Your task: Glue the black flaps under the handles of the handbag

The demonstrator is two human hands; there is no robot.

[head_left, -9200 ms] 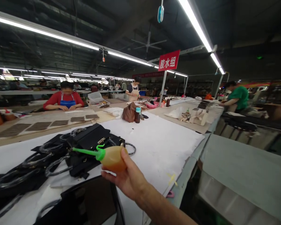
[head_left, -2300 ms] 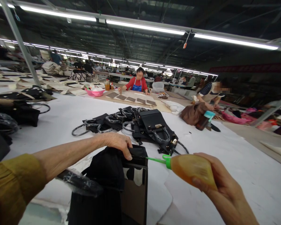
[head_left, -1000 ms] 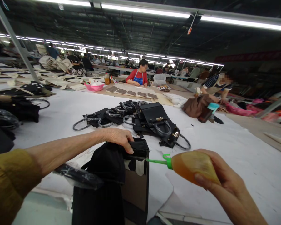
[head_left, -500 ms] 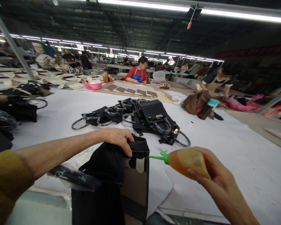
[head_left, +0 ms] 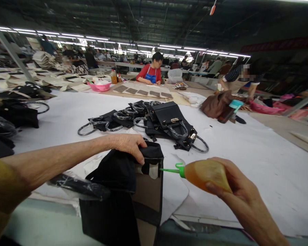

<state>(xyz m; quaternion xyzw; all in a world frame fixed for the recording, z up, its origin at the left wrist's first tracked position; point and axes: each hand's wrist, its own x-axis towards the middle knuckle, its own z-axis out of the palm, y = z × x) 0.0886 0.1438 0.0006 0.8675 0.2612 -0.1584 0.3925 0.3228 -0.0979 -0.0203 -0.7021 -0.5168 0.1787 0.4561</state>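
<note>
In front of me lies a black handbag, partly unassembled, its grey-brown inner side showing on the right. My left hand grips the folded black fabric at its top, thumb over the near side and the other fingers hidden behind. A plastic-wrapped handle sticks out to the left below my forearm. My right hand is wrapped round a squeeze bottle of amber liquid, held on its side. The bottle's thin green nozzle points left, its tip at the bag's right edge near a pale patch.
Black handbag pieces with wrapped handles are heaped beyond my hands; more black bags lie at left. A brown bundle and a dark bottle with a turquoise cap stand at right. Two co-workers work across the white-covered table.
The nozzle tip has moved slightly left, onto the bag's edge. My left hand keeps its hold on the fabric. The whole view has shifted a little.
</note>
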